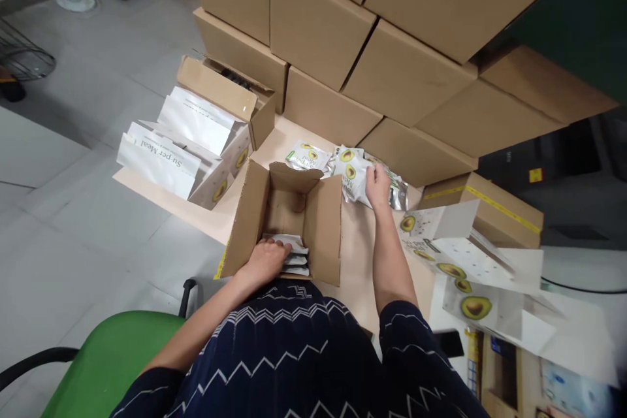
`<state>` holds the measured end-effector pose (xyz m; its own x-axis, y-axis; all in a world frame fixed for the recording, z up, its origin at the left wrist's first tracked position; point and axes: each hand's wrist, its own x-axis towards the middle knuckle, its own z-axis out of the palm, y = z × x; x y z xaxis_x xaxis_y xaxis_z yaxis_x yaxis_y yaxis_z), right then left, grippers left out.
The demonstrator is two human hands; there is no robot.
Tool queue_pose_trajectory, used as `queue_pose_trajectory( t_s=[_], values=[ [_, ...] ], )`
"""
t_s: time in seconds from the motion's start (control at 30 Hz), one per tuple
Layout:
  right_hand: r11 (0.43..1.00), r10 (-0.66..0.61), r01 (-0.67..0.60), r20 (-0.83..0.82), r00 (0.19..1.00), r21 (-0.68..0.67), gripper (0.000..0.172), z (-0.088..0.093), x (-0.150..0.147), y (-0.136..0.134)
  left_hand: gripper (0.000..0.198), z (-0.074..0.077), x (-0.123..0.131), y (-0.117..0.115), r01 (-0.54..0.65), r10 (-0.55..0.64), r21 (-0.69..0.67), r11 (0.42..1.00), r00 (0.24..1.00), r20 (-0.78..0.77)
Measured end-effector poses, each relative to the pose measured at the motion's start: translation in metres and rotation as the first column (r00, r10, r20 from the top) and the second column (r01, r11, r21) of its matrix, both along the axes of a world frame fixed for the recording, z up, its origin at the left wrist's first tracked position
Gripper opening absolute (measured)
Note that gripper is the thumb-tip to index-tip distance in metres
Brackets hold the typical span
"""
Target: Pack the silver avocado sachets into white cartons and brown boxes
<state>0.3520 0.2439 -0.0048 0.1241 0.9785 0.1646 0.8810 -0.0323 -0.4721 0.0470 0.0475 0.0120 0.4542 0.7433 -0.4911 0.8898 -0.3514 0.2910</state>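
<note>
In front of my body stands an open cardboard box [323, 228] with its flaps raised. Several flat sachets [296, 261] are stacked in its near end. My left hand [267, 262] reaches over the box's left side, its fingers bent and closed over the sachets' left end. Beyond the box, my right hand [378, 187] is closed on a white sachet [360, 176] with an avocado picture, pinching its right side. This sachet lies in a loose pile of silvery sachets [399, 194]. Another avocado sachet [307, 155] lies flat to the pile's left.
Printed white cartons [164, 160] stand at the left table edge, beside an open brown box [215, 86]. Large stacked cartons [323, 19] wall off the back. More open avocado cartons [470, 258] sit at right, near a phone [449, 343]. A green chair [112, 366] is at lower left.
</note>
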Motion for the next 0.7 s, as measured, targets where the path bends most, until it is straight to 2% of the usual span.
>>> queue_pose_trajectory(
  t_s=[0.1, 0.23, 0.33, 0.4, 0.5, 0.57, 0.6, 0.63, 0.7],
  values=[
    [0.986, 0.096, -0.086, 0.067, 0.993, -0.140, 0.036, 0.007, 0.008, -0.036, 0.033, -0.001, 0.000, -0.001, 0.014, -0.014, 0.026, 1.000, 1.000, -0.007],
    [0.955, 0.061, -0.041, 0.058, 0.996, -0.294, 0.039, -0.012, -0.002, -0.066, 0.034, -0.001, 0.000, -0.001, 0.046, -0.044, 0.058, 0.997, 0.999, -0.026],
    [0.948, -0.015, -0.017, -0.096, 0.995, -0.319, 0.037, -0.033, -0.012, -0.080, 0.033, -0.001, 0.001, -0.001, 0.051, -0.049, 0.059, 0.997, 0.998, -0.032],
    [0.939, -0.032, -0.048, -0.224, 0.974, -0.341, 0.037, -0.045, -0.015, -0.089, 0.033, -0.001, 0.001, -0.002, 0.049, -0.048, 0.059, 0.997, 0.998, -0.032],
    [0.902, -0.016, -0.145, -0.366, 0.931, -0.406, 0.020, -0.052, -0.017, -0.102, 0.033, -0.001, 0.001, -0.002, 0.046, -0.044, 0.061, 0.997, 0.998, -0.033],
    [0.917, -0.030, -0.120, -0.367, 0.930, -0.380, 0.016, -0.045, -0.014, -0.106, 0.033, -0.001, 0.001, -0.003, 0.042, -0.040, 0.058, 0.997, 0.999, -0.034],
    [0.937, -0.054, -0.071, -0.344, 0.938, -0.341, 0.017, -0.037, -0.012, -0.108, 0.032, -0.001, 0.001, -0.003, 0.040, -0.039, 0.055, 0.998, 0.999, -0.033],
    [0.962, -0.076, -0.011, -0.310, 0.948, -0.272, 0.018, -0.023, -0.010, -0.110, 0.032, 0.000, 0.001, -0.003, 0.040, -0.038, 0.053, 0.998, 0.999, -0.030],
    [0.992, -0.104, 0.080, -0.269, 0.957, -0.098, 0.024, 0.017, -0.007, -0.115, 0.032, 0.000, 0.001, -0.003, 0.038, -0.037, 0.049, 0.998, 0.999, -0.025]
  ],
)
